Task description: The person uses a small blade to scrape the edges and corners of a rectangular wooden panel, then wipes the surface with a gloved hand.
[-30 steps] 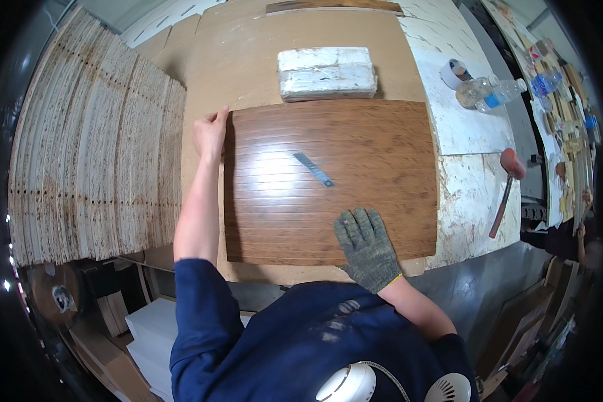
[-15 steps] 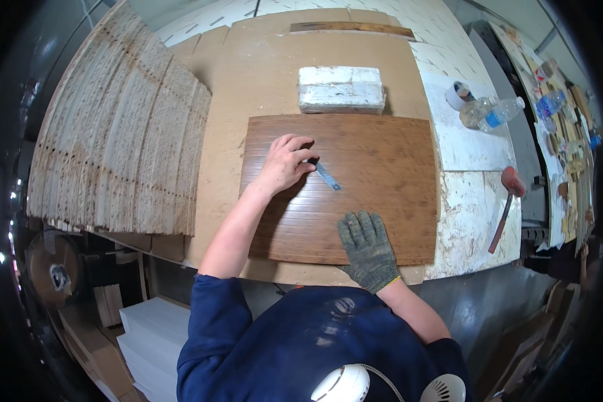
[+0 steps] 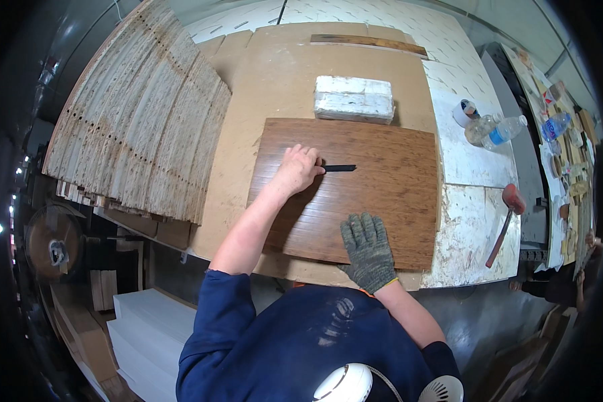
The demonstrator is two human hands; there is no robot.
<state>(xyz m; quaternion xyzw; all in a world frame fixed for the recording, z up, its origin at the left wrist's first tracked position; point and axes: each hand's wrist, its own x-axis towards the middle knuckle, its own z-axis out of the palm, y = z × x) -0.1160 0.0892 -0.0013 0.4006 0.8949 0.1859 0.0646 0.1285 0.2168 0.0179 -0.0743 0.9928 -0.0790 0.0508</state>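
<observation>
A brown wood-grain board with fine parallel lines lies flat before me. My left hand, bare, is above its left half, fingers closed round one end of a narrow flat metal strip, perhaps a blade. The strip looks black now and points to the right; its gripped end is hidden. On the board's near edge rests my right hand in a grey-green knit glove. That hand lies flat with its fingers stretched out, holding nothing.
Behind the board sits a white wrapped block, with a wooden strip farther back. A tall stack of boards stands at left. On the right are plastic bottles, a tape roll and a red-headed mallet.
My left hand has turned the strip from slanting toward me to nearly level, and its face has gone from shiny silver-blue to dark. The right hand stays flat on the board.
</observation>
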